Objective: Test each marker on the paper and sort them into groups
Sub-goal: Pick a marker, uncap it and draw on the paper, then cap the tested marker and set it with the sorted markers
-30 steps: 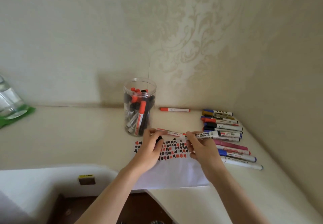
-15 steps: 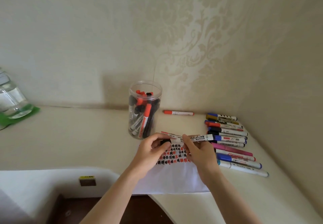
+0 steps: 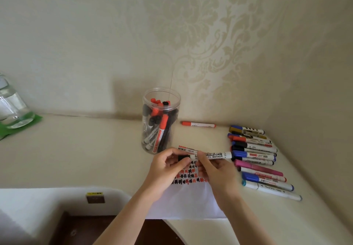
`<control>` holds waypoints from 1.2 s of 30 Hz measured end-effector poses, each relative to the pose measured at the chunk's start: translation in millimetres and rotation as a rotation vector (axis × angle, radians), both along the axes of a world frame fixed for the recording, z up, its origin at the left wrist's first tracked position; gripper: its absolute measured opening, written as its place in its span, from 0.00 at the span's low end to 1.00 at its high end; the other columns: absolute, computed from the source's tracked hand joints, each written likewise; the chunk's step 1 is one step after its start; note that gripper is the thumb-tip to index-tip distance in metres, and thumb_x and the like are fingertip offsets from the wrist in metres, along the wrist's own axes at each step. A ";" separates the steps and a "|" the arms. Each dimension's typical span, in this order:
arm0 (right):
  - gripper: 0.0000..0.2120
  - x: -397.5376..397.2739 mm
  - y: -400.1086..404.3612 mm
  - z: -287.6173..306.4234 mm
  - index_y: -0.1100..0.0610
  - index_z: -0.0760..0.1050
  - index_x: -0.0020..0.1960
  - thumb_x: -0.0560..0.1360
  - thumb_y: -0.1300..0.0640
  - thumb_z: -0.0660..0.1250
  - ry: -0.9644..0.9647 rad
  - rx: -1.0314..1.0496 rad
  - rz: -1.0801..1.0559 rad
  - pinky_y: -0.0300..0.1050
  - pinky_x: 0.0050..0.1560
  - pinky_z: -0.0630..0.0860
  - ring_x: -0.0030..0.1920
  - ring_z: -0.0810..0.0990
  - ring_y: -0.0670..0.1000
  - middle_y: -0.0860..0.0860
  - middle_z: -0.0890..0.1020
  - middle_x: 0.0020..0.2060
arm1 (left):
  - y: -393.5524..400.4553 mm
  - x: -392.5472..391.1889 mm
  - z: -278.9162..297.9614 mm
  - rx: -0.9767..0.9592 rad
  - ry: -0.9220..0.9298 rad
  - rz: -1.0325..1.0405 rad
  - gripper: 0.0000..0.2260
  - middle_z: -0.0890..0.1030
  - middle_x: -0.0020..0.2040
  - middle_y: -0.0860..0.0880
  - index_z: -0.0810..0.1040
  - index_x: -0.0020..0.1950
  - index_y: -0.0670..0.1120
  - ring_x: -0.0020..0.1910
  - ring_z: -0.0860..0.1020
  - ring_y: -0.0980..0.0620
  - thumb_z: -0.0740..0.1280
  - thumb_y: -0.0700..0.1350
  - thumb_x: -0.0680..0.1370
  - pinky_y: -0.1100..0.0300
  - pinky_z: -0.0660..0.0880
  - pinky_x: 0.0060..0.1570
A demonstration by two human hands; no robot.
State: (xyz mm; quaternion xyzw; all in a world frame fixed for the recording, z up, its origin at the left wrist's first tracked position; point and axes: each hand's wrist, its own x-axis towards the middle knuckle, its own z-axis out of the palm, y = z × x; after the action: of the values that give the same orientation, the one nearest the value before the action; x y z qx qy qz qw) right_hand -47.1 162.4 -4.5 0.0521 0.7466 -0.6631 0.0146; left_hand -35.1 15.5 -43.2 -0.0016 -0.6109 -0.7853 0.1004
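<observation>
Both hands hold one white whiteboard marker [image 3: 214, 155] level above the paper [image 3: 189, 200]. My left hand [image 3: 166, 170] pinches its black cap [image 3: 183, 157] at the left end. My right hand [image 3: 214, 176] grips the barrel near the middle. A second marker with a red end [image 3: 186, 148] lies just behind, partly hidden by my fingers. The white paper carries rows of red and black test marks [image 3: 188, 176] at its far edge. A clear jar [image 3: 160, 120] of red and black markers stands behind my hands.
A row of several sorted markers [image 3: 256, 155] in blue, black, red, pink and gold lies on the right of the cream table [image 3: 86, 149]. One red-capped marker [image 3: 198, 124] lies alone by the wall. A glass bottle [image 3: 9, 107] stands on a green mat at far left. The table's cut-out edge [image 3: 95, 193] is near me.
My left hand has closed its fingers round the black cap at the marker's left end, and both hands hold the marker slightly lower and nearer the paper.
</observation>
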 end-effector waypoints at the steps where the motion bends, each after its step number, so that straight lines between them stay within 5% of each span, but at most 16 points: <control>1: 0.13 0.0 -1.4 -0.9 0.62 0.83 0.40 0.73 0.51 0.73 -0.004 -0.015 0.004 0.35 0.33 0.77 0.30 0.80 0.45 0.53 0.84 0.31 | -0.3 0.2 -0.5 0.003 0.005 0.009 0.07 0.86 0.46 0.46 0.83 0.50 0.41 0.48 0.84 0.50 0.72 0.33 0.74 0.64 0.78 0.47; 13: 0.11 1.7 -8.4 11.5 0.57 0.78 0.37 0.76 0.54 0.69 -0.029 -0.078 0.164 0.33 0.28 0.71 0.25 0.74 0.41 0.46 0.78 0.24 | -4.0 2.3 3.5 0.058 -0.046 0.001 0.07 0.85 0.44 0.43 0.83 0.50 0.39 0.42 0.84 0.50 0.72 0.34 0.73 0.65 0.78 0.41; 21: 0.14 17.4 41.1 29.9 0.57 0.82 0.50 0.75 0.46 0.69 -0.126 -0.161 0.209 0.42 0.41 0.76 0.39 0.81 0.48 0.52 0.84 0.39 | -5.7 0.8 17.6 -0.141 -0.042 -0.087 0.09 0.86 0.48 0.48 0.83 0.51 0.44 0.49 0.84 0.51 0.75 0.38 0.72 0.60 0.79 0.47; 26: 0.06 12.9 80.9 30.4 0.46 0.81 0.51 0.76 0.47 0.69 0.211 0.577 0.309 0.35 0.45 0.79 0.41 0.83 0.40 0.41 0.85 0.40 | 3.3 -7.6 36.3 -0.673 0.207 -0.160 0.07 0.85 0.44 0.51 0.84 0.48 0.44 0.44 0.83 0.55 0.76 0.37 0.71 0.61 0.80 0.49; 31: 0.09 17.9 94.7 19.9 0.49 0.82 0.54 0.77 0.48 0.68 0.350 0.825 0.373 0.27 0.42 0.72 0.42 0.79 0.37 0.40 0.83 0.43 | 26.2 -2.7 31.5 -0.871 0.374 -0.169 0.14 0.82 0.50 0.59 0.80 0.56 0.51 0.51 0.80 0.61 0.76 0.43 0.72 0.61 0.78 0.55; 36: 0.10 18.7 165.8 1.5 0.48 0.82 0.54 0.73 0.50 0.73 0.407 1.042 0.102 0.46 0.52 0.75 0.52 0.80 0.49 0.44 0.82 0.50 | -13.8 9.6 7.9 -1.196 0.287 -0.286 0.24 0.74 0.65 0.62 0.74 0.67 0.56 0.66 0.69 0.65 0.71 0.60 0.73 0.61 0.66 0.68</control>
State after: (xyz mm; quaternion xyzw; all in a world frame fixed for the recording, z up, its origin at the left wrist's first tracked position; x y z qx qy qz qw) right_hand -28.4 328.1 -3.0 -0.1127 0.9649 -0.2016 -0.1252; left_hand -25.5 1.7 -35.3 -0.2446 -0.9184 -0.3056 0.0573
